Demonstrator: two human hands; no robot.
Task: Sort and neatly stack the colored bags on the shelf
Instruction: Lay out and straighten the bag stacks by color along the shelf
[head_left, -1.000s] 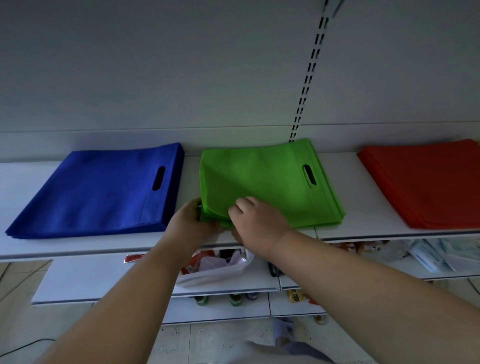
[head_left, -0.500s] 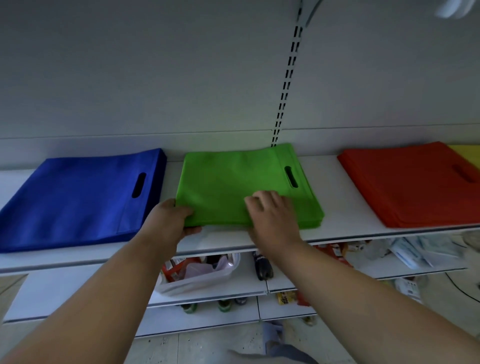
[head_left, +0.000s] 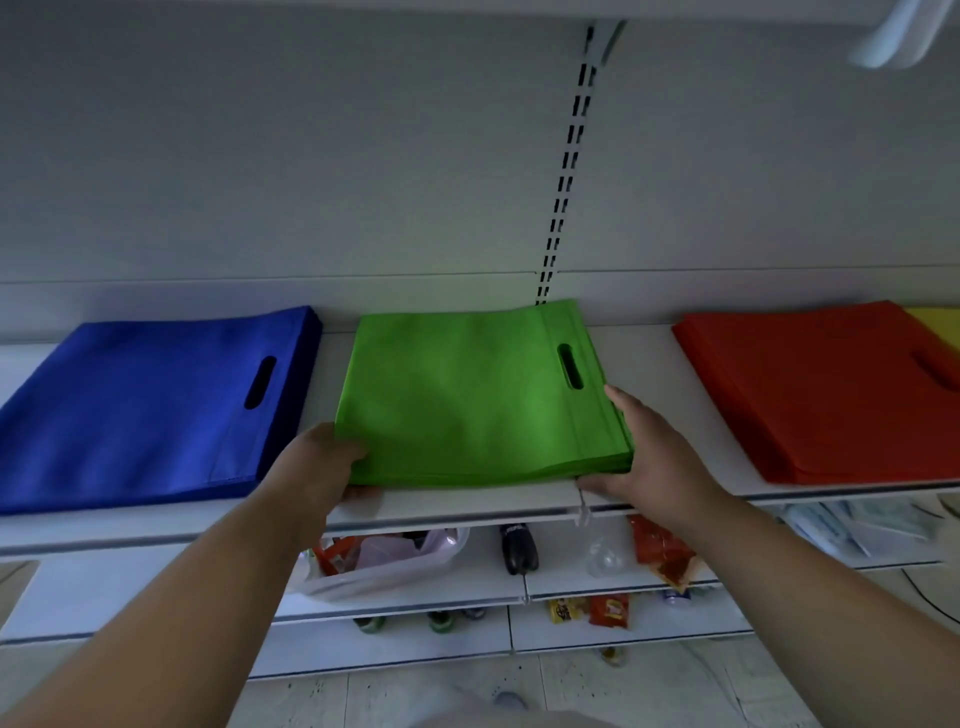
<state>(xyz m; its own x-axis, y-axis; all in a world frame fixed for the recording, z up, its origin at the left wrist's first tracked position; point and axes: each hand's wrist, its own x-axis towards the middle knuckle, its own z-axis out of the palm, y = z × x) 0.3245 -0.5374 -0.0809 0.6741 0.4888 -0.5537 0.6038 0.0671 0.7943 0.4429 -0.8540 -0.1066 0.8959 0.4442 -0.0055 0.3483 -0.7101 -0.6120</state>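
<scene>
A stack of green bags (head_left: 478, 395) lies flat in the middle of a white shelf (head_left: 649, 364). The left hand (head_left: 317, 462) is at the near left corner of the green bags. Its fingers are tucked under the stack, so I cannot tell how they hold it. The right hand (head_left: 649, 447) lies along the right edge of the green bags, near the front corner. Its fingers are straight and press on the side of the stack, with the thumb out on the shelf in front.

Left of the green bags lies a stack of blue bags (head_left: 150, 410), a little apart. Right of the green bags, well apart, lies a stack of red bags (head_left: 821, 389). A bit of yellow bag (head_left: 935, 325) peeks out behind the red ones.

Behind the green bags is a plain grey wall (head_left: 311, 156) with a strip of black slots (head_left: 569, 166) going up. Below the green bags are more white shelves with a dark bottle (head_left: 517, 548), a white plastic bag (head_left: 384, 561) and red snack packs (head_left: 662, 553). The floor (head_left: 649, 686) is pale tile.
</scene>
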